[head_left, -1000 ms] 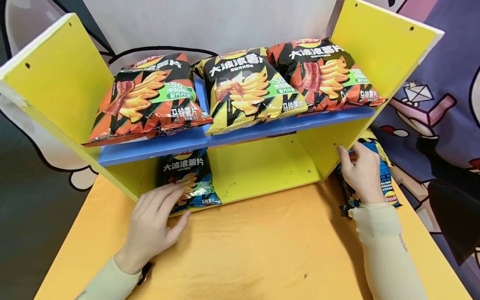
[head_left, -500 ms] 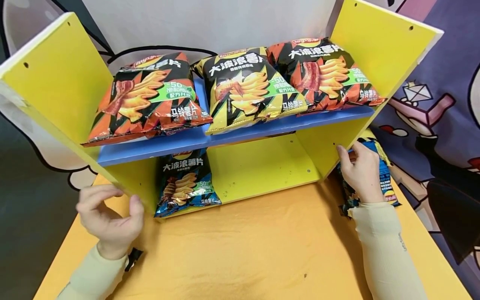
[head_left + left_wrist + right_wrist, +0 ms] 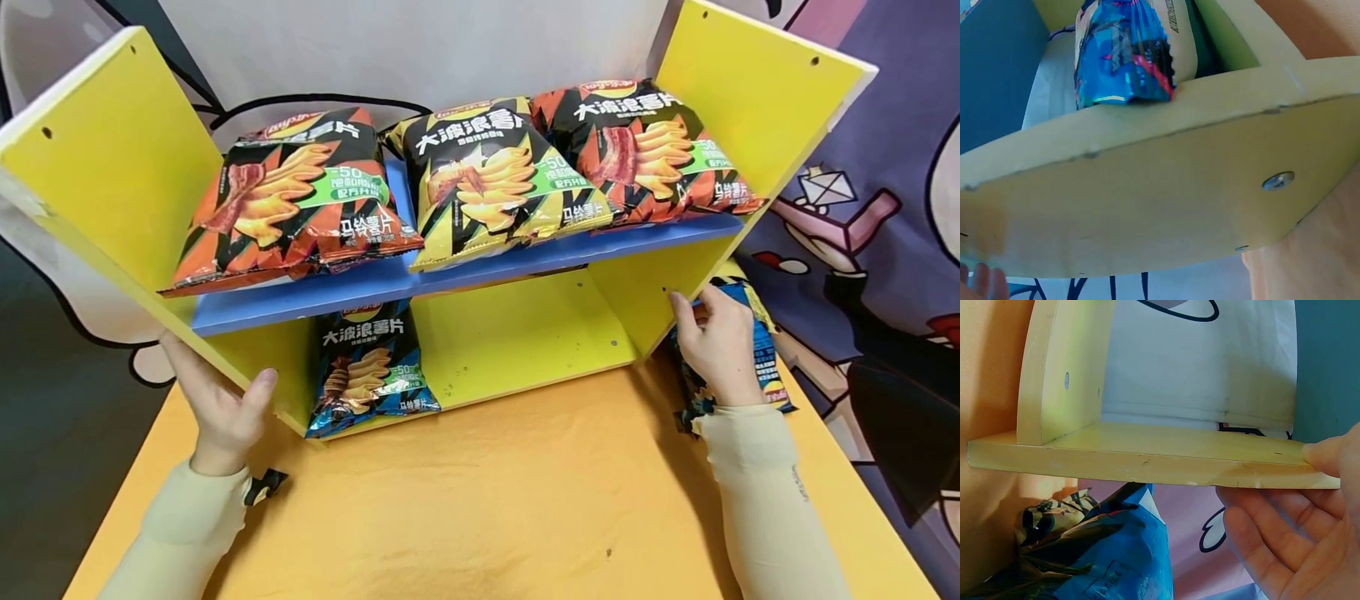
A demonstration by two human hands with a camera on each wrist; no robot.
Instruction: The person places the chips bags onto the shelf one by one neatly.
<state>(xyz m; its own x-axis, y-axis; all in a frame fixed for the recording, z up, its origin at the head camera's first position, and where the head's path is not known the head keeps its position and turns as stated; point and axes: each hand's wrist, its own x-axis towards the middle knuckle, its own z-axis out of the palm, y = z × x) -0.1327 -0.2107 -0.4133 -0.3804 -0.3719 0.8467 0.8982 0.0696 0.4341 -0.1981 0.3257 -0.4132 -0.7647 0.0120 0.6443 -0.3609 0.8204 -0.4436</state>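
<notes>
A yellow shelf unit point(image 3: 517, 333) with a blue middle board point(image 3: 322, 296) stands on the table. My right hand point(image 3: 716, 342) grips the front edge of its right side panel point(image 3: 1166, 469), thumb inside and fingers outside. At the left side panel point(image 3: 1147, 200), my left hand point(image 3: 217, 408) has its fingers fairly straight along the outer face and its thumb spread near the front edge; firm contact cannot be made out. A blue-and-black chip bag point(image 3: 371, 367) stands in the lower left compartment. On the blue board lie a red chip bag point(image 3: 300, 200), a yellow one point(image 3: 498, 179) and another red one point(image 3: 645, 154).
Beyond the right panel, blue chip packaging point(image 3: 761, 342) lies on the orange-yellow tabletop point(image 3: 465, 500), partly hidden by my right hand. A small black scrap-like piece point(image 3: 267, 485) shows beside my left wrist. Cartoon-printed cloth point(image 3: 870, 275) hangs behind and beside the table.
My left hand has left the blue chip bag, swung left and reached up to the left side panel. My right hand keeps its grip. The head view has shifted slightly.
</notes>
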